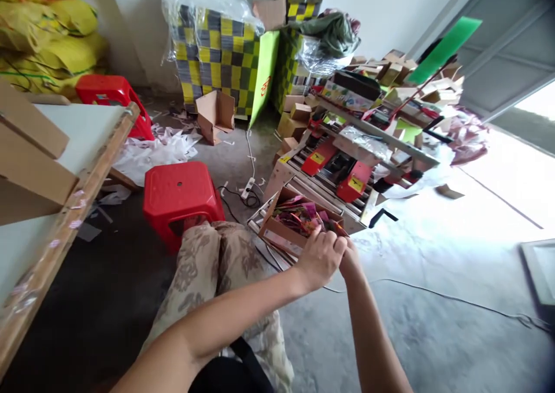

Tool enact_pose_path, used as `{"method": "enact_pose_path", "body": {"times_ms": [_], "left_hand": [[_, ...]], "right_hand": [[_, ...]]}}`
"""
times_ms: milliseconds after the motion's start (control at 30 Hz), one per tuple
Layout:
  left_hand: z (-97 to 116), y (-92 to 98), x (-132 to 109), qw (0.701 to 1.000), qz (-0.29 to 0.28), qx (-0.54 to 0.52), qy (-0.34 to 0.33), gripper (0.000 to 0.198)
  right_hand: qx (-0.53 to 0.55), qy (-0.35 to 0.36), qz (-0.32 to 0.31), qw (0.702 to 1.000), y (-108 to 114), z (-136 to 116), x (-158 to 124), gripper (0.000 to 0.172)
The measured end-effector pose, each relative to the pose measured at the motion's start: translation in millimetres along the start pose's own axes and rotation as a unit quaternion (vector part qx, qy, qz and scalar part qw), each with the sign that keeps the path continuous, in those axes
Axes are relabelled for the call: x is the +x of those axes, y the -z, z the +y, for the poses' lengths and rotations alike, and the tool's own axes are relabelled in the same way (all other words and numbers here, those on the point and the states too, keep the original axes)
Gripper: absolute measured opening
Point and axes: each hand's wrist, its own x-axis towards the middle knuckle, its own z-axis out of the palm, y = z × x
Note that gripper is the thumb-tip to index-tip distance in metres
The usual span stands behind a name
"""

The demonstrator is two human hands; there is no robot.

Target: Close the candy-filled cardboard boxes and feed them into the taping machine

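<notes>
A brown cardboard box [284, 240] with its top open sits on the near end of a roller conveyor. Inside it lie several shiny pink, purple and orange packets [299, 215]. My left hand [321, 255] is at the box's near right corner, with its fingers curled closed over the edge. Right beside it, touching it, my right hand [349, 260] is at the same corner. Its fingers are mostly hidden behind the left hand and the box, so their grip does not show.
A carton-sealing machine [338, 165] with red guards stands just beyond the box. Left of my knees is a red stool [180, 193]; a white-topped table [82, 127] holds cardboard. Checkered stacks [225, 58] stand behind. A power strip [248, 188] and cables lie on the floor.
</notes>
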Motion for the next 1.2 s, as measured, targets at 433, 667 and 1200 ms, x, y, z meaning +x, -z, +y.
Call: {"method": "enact_pose_path", "body": {"times_ms": [433, 667, 1200], "left_hand": [[-138.3, 63.9, -21.3, 0.953, -0.069, -0.267, 0.122, 0.019], [-132.3, 61.9, 10.2, 0.877, -0.406, -0.242, 0.088, 0.064], [-105.6, 25.2, -27.1, 0.999, -0.025, 0.012, 0.023, 0.041]], "right_hand": [[0.182, -0.128, -0.103, 0.969, 33.9, -24.9, 19.4, 0.037], [-0.193, 0.020, -0.269, 0.943, 26.9, -50.1, 61.8, 0.013], [-0.038, -0.041, -0.282, 0.958, 29.4, -25.6, 64.0, 0.022]]}}
